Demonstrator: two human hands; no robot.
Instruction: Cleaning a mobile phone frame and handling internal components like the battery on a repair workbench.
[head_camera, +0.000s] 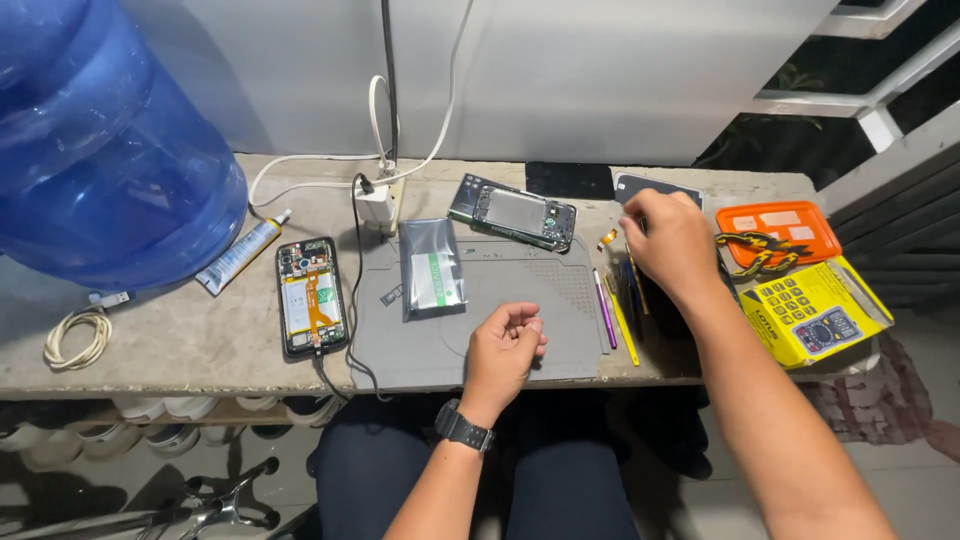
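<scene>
- The left hand (505, 345), with a dark watch at the wrist, rests over the near edge of the grey rubber work mat (520, 300) on the pale stone worktop (180, 340); its fingers are curled loosely inward and I cannot see anything held in them.
- The right hand (670, 240) reaches to the right end of the mat, over a row of slim hand tools (618, 310) with purple, yellow and blue handles; its fingers are bent down and close together, but whether they pinch a tool I cannot tell, since the back of the hand hides the tips.
- A black phone with its back cover off (310, 297) lies at the left of the mat, showing its white battery and an orange flex strip, with a dark cable running from its lower end. Judging by this, the opening is done and the inside work is under way.
- A second opened phone frame with a bare silver middle (513, 212) lies at the far edge of the mat, well apart from both hands.
- A flat silvery pouch with a green-and-white label (432, 268) lies on the mat between the two phones, apparently unopened, so the part in it seems not yet fitted.
- A white tube of glue (240, 252) lies left of the first phone, which is not closed up.
- At the right stand an orange case (790, 232) and a yellow meter box (815, 310); a large blue water bottle (100, 150) fills the left corner.
</scene>
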